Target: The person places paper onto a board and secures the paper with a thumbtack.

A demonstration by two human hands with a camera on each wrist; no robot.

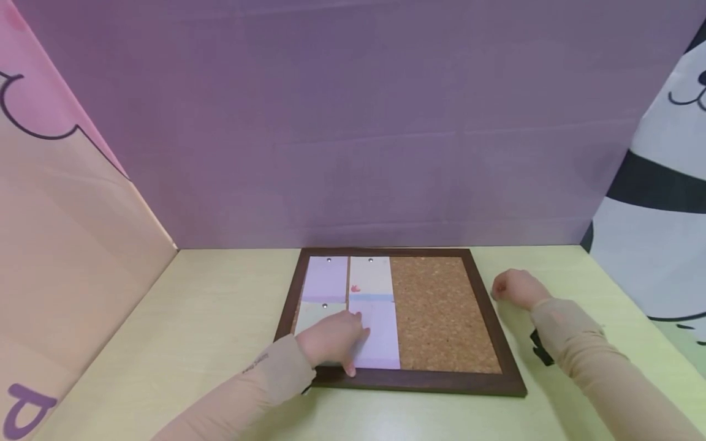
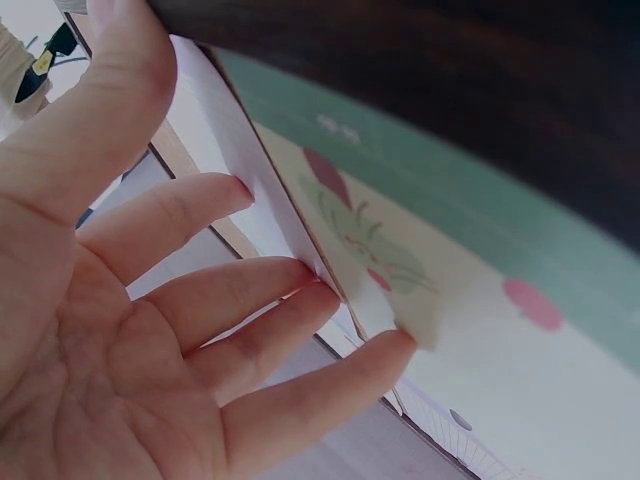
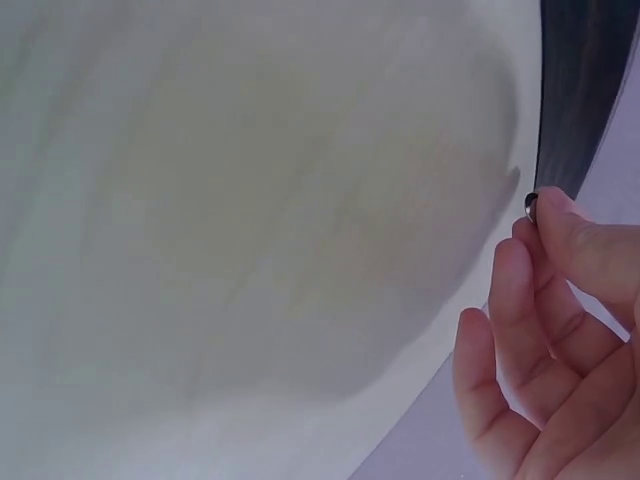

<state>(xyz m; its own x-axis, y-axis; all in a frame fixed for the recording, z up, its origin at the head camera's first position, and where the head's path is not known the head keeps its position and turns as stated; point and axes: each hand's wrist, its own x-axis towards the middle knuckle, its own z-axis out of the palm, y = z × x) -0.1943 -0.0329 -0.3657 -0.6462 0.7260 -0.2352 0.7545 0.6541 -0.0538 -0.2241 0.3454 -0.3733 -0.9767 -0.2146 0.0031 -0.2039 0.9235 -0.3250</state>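
Note:
A cork board (image 1: 441, 312) in a dark brown frame lies on the table, its left part covered by paper sheets. My left hand (image 1: 333, 337) rests over the lower sheets with its fingers extended. Its fingertips touch the lower right lilac sheet (image 1: 380, 337) and the cream sheet (image 2: 470, 330) with a green band; the thumb is at the lower frame. Silver thumbtacks sit at the tops of the upper lilac sheet (image 1: 325, 278), the upper white sheet (image 1: 371, 275) and the cream one. Beside the board's right edge, my right hand (image 1: 518, 288) pinches a small silver thumbtack (image 3: 531, 207) between thumb and index finger.
The pale table (image 1: 220, 312) extends on both sides of the board. A purple backdrop (image 1: 353, 122) stands behind it, with printed panels at left and right. A black strap (image 1: 542, 349) shows under the right wrist.

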